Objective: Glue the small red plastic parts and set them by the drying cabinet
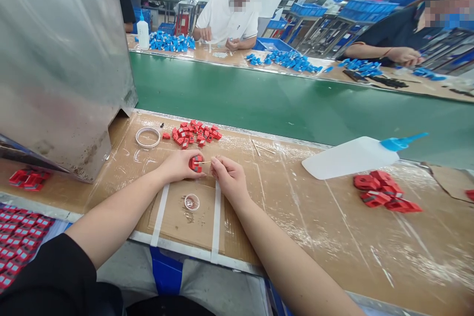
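My left hand [182,164] is closed round a small red part [196,163] with grey patches, held just above the cardboard-covered table. Between its fingertips my right hand [228,173] pinches a thin wooden stick [205,162], whose left end meets the red part. Below both hands, a small round cup [191,202] with a little clear content stands on a taped cardboard piece [174,227]. Beyond my left hand lies a loose heap of red parts [190,133].
A metal housing [62,49] rises at left. Beside the red heap lies a tape ring [147,137]. A white bottle [350,158] lies near more red pieces [385,190] at right. Across the green belt [229,94], people handle blue parts [292,60].
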{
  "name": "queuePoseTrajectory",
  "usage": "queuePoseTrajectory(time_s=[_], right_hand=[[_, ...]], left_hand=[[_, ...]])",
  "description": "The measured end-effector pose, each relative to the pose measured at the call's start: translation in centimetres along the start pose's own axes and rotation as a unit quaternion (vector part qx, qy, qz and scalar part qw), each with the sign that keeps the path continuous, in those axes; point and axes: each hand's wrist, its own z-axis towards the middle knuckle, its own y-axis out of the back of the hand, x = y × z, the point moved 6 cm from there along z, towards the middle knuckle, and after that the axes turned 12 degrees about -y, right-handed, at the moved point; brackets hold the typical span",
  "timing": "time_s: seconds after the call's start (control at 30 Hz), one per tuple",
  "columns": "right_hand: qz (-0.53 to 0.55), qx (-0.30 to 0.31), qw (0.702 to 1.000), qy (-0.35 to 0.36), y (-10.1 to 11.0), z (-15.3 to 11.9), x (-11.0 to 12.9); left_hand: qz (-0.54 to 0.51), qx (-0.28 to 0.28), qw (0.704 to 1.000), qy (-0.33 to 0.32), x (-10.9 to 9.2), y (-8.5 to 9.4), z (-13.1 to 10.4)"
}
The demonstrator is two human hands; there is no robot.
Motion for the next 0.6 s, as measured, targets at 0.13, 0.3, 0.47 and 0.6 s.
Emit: queuePoseTrajectory(time_s=[0.13,0.3,0.47,0.6], right_hand=[[-0.002,0.011,1.0,0.001,-0.14,0.01,-0.01],[0.01,0.008,1.0,0.004,-0.04,-0.03,-0.08],[-0.001,0.007,1.0,0.006,0.03,-0.25,-0.05],[-0.023,-0.004,1.0,0.021,0.18,-0.43,0.19]], left_hand=[[-0.005,0.002,1.0,0.001,0.05,-0.04,-0.01],[-0.004,0.002,1.0,-0.004,-0.03,-0.01,-0.01],[-0.007,0.002,1.0,-0.003,-0.03,-0.03,-0.11],[0.001,0.001,1.0,0.003,0.08,-0.04,-0.21]])
